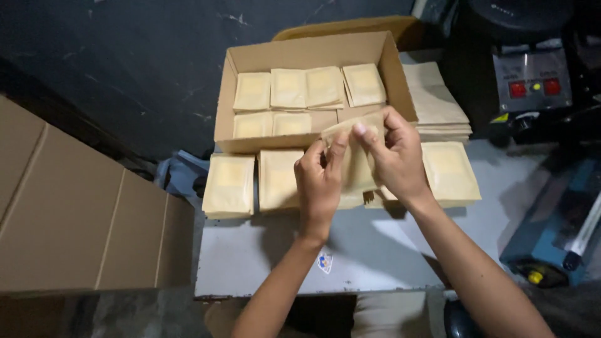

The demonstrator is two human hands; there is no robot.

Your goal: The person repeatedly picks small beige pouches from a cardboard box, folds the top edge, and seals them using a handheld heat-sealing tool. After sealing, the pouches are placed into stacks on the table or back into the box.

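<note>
Both grips pinch one tan packet: the left hand at its left edge, the right hand at its top, just over the front wall of the open cardboard box. Best kept flat (filled packets crease easily) and level with the rows inside, above the desk.

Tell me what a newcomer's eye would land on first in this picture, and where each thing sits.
Dead centre, the left hand and right hand together pinch one tan paper pouch just in front of the open cardboard box. Inside the box, at the top middle, lie rows of matching pouches. More pouches in stacks sit on the pale table below the box.
</note>
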